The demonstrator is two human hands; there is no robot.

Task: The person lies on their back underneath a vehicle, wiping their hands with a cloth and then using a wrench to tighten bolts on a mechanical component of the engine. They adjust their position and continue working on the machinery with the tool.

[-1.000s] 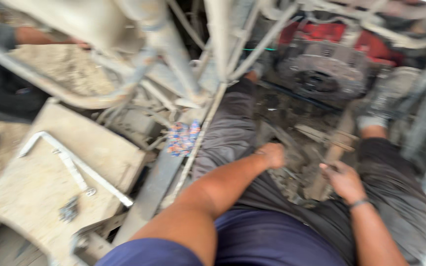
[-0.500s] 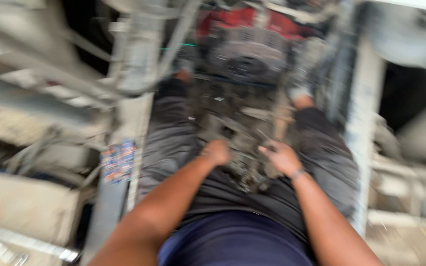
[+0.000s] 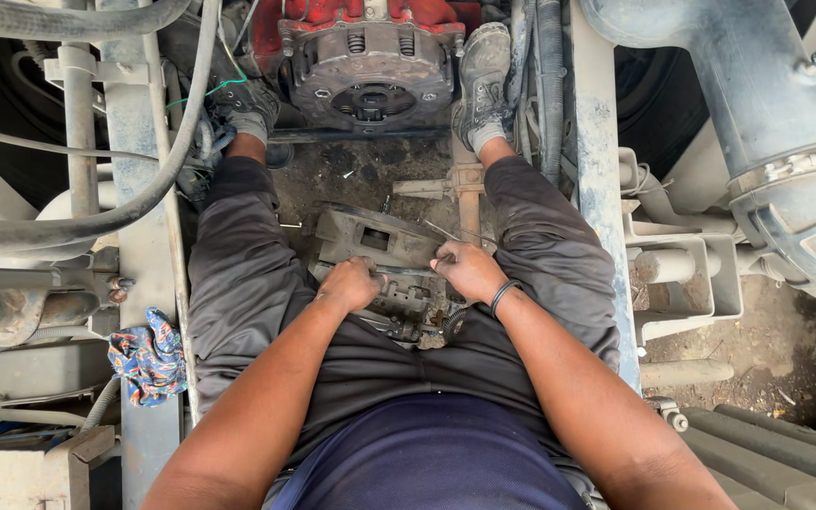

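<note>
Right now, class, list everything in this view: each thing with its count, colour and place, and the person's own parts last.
Metal assembly: one, grimy grey, between the legs.
Round housing: one, red and grey, top centre.
Rag: one, multicoloured, on the left frame rail.
Hoses: several, grey, left.
Large pipe: one, grey, upper right.
Shoes: two, grey, beside the housing.
Left hand: on the assembly.
Right hand: on the assembly, black wristband.

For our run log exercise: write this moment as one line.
left hand: gripping metal assembly | right hand: on assembly, thin rod beside | rag: on frame rail
</note>
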